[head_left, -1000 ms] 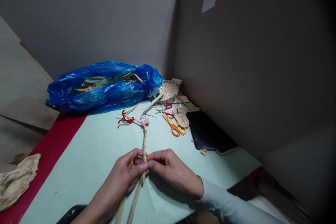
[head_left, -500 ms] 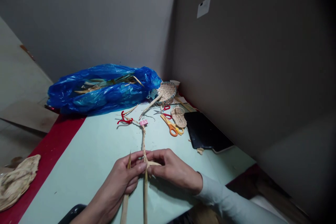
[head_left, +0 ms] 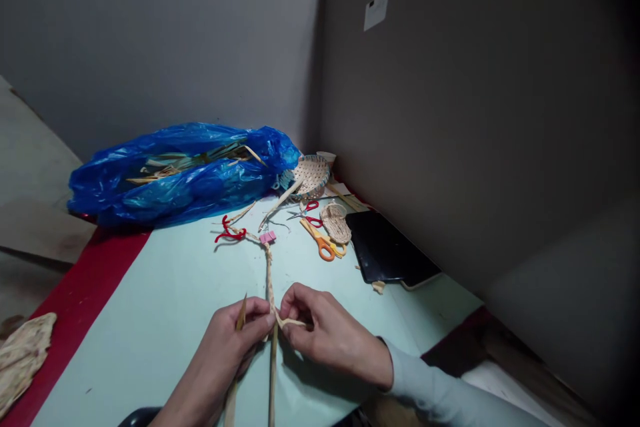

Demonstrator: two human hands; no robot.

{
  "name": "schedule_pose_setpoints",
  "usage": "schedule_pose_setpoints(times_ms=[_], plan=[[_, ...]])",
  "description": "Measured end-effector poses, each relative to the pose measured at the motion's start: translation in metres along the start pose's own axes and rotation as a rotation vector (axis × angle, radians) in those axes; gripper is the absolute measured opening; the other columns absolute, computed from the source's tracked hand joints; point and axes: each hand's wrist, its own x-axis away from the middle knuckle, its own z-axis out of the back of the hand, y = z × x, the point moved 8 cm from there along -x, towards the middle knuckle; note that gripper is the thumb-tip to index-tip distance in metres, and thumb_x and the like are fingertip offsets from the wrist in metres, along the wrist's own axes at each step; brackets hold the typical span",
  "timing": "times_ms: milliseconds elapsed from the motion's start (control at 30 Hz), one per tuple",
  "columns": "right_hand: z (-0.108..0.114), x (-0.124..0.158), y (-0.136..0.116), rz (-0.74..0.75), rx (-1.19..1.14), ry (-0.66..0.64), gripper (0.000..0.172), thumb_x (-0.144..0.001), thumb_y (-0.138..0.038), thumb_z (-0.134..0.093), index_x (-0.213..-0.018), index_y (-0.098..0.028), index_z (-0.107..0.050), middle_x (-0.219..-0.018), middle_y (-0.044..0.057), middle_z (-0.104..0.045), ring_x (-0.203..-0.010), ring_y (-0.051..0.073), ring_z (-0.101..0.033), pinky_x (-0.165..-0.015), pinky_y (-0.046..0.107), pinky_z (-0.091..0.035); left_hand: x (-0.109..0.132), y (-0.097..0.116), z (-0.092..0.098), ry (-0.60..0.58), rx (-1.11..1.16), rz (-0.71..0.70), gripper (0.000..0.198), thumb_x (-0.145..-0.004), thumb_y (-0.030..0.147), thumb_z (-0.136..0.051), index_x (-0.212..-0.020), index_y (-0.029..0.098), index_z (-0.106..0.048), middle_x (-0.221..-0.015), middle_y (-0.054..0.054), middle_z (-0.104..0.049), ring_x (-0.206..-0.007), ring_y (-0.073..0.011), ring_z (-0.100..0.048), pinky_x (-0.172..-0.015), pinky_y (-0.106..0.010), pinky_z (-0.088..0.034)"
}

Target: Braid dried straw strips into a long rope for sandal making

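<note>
A thin straw braid (head_left: 269, 275) runs down the pale green table cover (head_left: 165, 293) from a pink binder clip (head_left: 267, 237) to my hands. My left hand (head_left: 235, 340) pinches the lower end of the braid and a loose straw strand that sticks up between its fingers. My right hand (head_left: 325, 333) is closed on another strand, pulled out to the right of the braid. A third strand hangs down between the hands toward me.
A blue plastic bag (head_left: 175, 173) of straw lies at the back. A small woven basket (head_left: 310, 177), red scissors (head_left: 307, 212), orange scissors (head_left: 323, 243), a woven oval piece (head_left: 336, 223) and a black tablet (head_left: 387, 250) sit at the right. A crumpled cloth (head_left: 23, 357) lies at left.
My right hand has drawn a strand out to the right and folded it across. The strands, bunched together a second ago, are now spread apart. The view has shifted slightly.
</note>
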Motion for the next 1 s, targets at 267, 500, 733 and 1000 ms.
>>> schedule_pose_setpoints(times_ms=[267, 500, 733, 1000], plan=[[0.005, 0.004, -0.003, 0.076, 0.153, 0.110, 0.011, -0.084, -0.028, -0.054, -0.083, -0.018, -0.057, -0.066, -0.002, -0.058, -0.057, 0.010, -0.047, -0.054, 0.021, -0.032, 0.002, -0.001, 0.000, -0.014, -0.050, -0.012, 0.026, -0.075, 0.040, -0.067, -0.083, 0.016, -0.062, -0.043, 0.010, -0.041, -0.036, -0.0032, -0.023, -0.040, -0.018, -0.012], [0.008, 0.004, -0.004, 0.094, 0.120, 0.125, 0.008, -0.080, -0.022, -0.056, -0.082, -0.016, -0.060, -0.068, -0.001, -0.060, -0.058, 0.009, -0.049, -0.055, 0.019, -0.035, -0.001, -0.004, -0.006, -0.088, 0.096, -0.020, 0.030, -0.063, 0.036, -0.080, -0.077, 0.015, -0.064, -0.064, 0.000, -0.060, -0.051, -0.0063, -0.042, -0.046, -0.016, -0.026], [0.014, 0.004, 0.002, 0.002, 0.067, 0.169, 0.009, -0.079, -0.019, -0.055, -0.078, -0.015, -0.063, -0.063, -0.002, -0.056, -0.057, 0.009, -0.047, -0.053, 0.020, -0.034, -0.002, -0.013, -0.002, -0.094, 0.005, 0.041, 0.033, -0.071, 0.045, -0.071, -0.074, 0.014, -0.062, -0.052, 0.009, -0.039, -0.041, -0.0019, -0.016, -0.041, -0.021, -0.007], [0.024, 0.001, 0.001, 0.054, -0.037, 0.174, 0.013, -0.087, -0.020, -0.052, -0.083, -0.014, -0.063, -0.068, -0.002, -0.057, -0.061, 0.009, -0.046, -0.056, 0.021, -0.036, 0.002, -0.004, -0.004, -0.091, 0.033, 0.033, 0.030, -0.073, 0.043, -0.070, -0.069, 0.014, -0.061, -0.050, 0.009, -0.037, -0.041, -0.0019, -0.012, -0.040, -0.021, -0.005]])
